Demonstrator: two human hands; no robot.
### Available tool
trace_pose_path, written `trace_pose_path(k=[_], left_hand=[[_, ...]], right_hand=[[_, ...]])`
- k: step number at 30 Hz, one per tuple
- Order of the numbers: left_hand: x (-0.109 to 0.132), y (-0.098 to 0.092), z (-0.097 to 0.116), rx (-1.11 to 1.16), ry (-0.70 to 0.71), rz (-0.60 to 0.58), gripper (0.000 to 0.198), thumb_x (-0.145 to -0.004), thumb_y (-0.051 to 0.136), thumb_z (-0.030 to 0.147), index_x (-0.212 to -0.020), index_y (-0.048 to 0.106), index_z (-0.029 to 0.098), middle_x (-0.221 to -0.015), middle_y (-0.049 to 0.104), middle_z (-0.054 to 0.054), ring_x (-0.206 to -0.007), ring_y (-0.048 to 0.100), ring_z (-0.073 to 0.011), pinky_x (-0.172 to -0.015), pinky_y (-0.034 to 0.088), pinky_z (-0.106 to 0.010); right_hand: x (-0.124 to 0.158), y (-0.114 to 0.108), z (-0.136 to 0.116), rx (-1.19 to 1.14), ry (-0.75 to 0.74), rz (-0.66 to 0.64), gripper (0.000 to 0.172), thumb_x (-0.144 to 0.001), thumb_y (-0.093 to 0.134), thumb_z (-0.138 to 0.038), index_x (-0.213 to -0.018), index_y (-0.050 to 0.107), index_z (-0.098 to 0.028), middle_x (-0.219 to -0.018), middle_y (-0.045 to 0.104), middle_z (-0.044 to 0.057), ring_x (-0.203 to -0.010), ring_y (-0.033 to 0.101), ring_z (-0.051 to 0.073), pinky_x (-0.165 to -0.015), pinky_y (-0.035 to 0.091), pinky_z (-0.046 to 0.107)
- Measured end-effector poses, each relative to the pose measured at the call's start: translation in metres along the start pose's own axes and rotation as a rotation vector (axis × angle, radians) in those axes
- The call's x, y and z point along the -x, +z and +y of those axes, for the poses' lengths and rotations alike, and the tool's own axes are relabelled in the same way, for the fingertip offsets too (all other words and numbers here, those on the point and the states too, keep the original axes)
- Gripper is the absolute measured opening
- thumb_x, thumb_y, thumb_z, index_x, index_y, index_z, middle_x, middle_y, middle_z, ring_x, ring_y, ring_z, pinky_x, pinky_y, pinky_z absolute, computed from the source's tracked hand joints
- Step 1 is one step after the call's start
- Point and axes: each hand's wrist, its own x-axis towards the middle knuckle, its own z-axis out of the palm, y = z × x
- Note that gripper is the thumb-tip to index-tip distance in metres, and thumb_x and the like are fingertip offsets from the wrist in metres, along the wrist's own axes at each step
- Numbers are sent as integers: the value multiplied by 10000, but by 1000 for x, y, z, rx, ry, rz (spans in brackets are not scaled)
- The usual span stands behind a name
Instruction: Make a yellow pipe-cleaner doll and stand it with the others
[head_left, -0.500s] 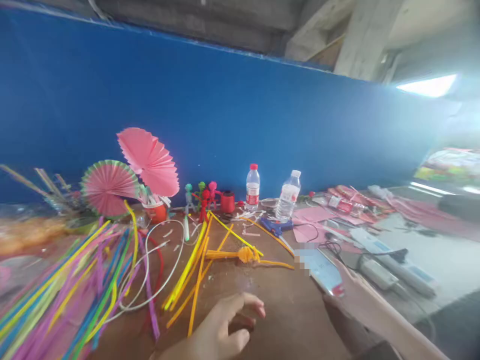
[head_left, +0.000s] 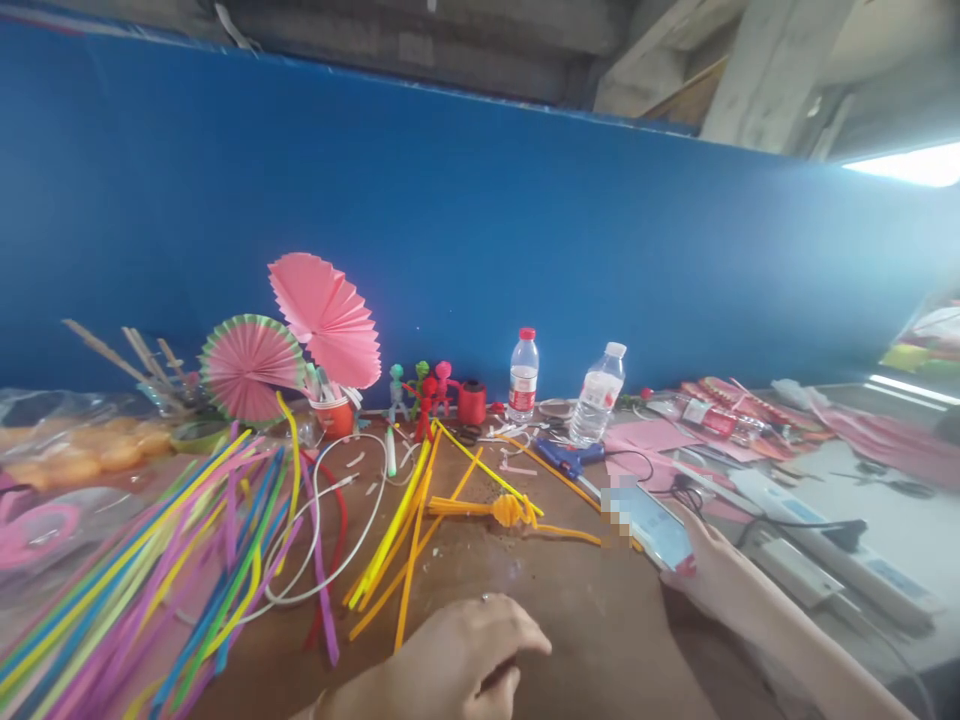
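My right hand (head_left: 705, 557) grips the phone (head_left: 651, 522) by one end. I should hold it steady, clear of the glue gun (head_left: 576, 458). My left hand (head_left: 457, 650) curls loosely, thumb apart.

1 blue partition (head_left: 450, 230) behind brown tabletop (head_left: 607, 640); grey concrete pillar (head_left: 772, 80) above; bright light (head_left: 919, 166) upper right.

Right hand (head_left: 701, 560): grips a phone (head_left: 656, 525) at its near end. Left hand (head_left: 457, 655): fingers curled, thumb apart from them. Brown table (head_left: 585, 610): bears a wound orange piece (head_left: 508, 511), with yellow and orange fuzzy sticks (head_left: 394, 530) to its left. Multicoloured heap (head_left: 150, 580): lies far left, beside a looped white cable (head_left: 384, 468). Blue glue gun (head_left: 571, 458): lies near a white-capped bottle (head_left: 600, 400). Red-capped bottle (head_left: 523, 385): stands upright.
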Motion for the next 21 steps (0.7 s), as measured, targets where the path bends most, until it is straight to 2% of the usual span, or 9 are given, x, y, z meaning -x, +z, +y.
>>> trace_pose_path(k=[3,5,8,11,13,16,18,21], left_hand=[[-2,-14,11,-234,51,-95,375,-711,442,81,-1042,534,231,-965,622,-33,-885,556,-180,-782,424,-288],[-4,-22,16,-328,-3,-77,337,-728,437,102,-1023,541,230,-925,622,-34,-850,557,-191,-735,425,-296],[-2,-32,18,-382,-99,-13,296,-748,414,105,-976,556,229,-889,616,-28,-823,555,-185,-728,421,-293],[11,-36,18,-362,-184,45,291,-747,411,99,-957,562,231,-892,609,-21,-826,552,-171,-751,419,-279],[26,-36,20,-336,-248,77,301,-745,411,97,-962,563,240,-909,604,-13,-839,551,-165,-769,419,-275],[53,-30,24,-274,-360,154,317,-756,401,102,-982,561,257,-942,599,-5,-857,556,-153,-786,423,-264],[70,-23,27,-230,-418,205,293,-776,391,118,-968,564,256,-944,601,-7,-879,557,-150,-808,422,-261],[87,-14,29,-204,-450,309,276,-800,378,138,-984,549,253,-1016,589,-19,-969,537,-155,-880,400,-277]], right_hand=[[-7,2,-25,-44,-188,21,584,-668,535,-302,-1226,426,-165,-1176,507,126,-1085,473,277,-897,360,370],[-11,3,-57,-120,-320,-37,435,-756,462,-331,-1165,491,-187,-1183,512,102,-1083,477,240,-922,345,348],[-17,12,-111,-172,-378,-151,375,-755,489,-395,-1045,584,-177,-1082,580,98,-1021,515,248,-895,357,355],[-23,26,-147,-241,-390,-186,429,-694,580,-351,-1093,556,-195,-1095,577,84,-1009,525,241,-863,369,337],[-25,33,-157,-261,-440,-188,430,-674,604,-277,-1098,549,-226,-1098,577,65,-1012,525,232,-843,370,320],[-25,39,-154,-239,-463,-198,298,-685,581,-217,-982,599,-229,-986,617,50,-902,569,217,-760,387,302],[-22,38,-146,-231,-455,-173,229,-697,569,-219,-922,610,-221,-911,627,43,-831,580,209,-715,390,296],[-11,29,-136,-301,-511,-95,199,-699,574,-234,-896,596,-218,-903,614,34,-824,568,193,-725,392,287]])
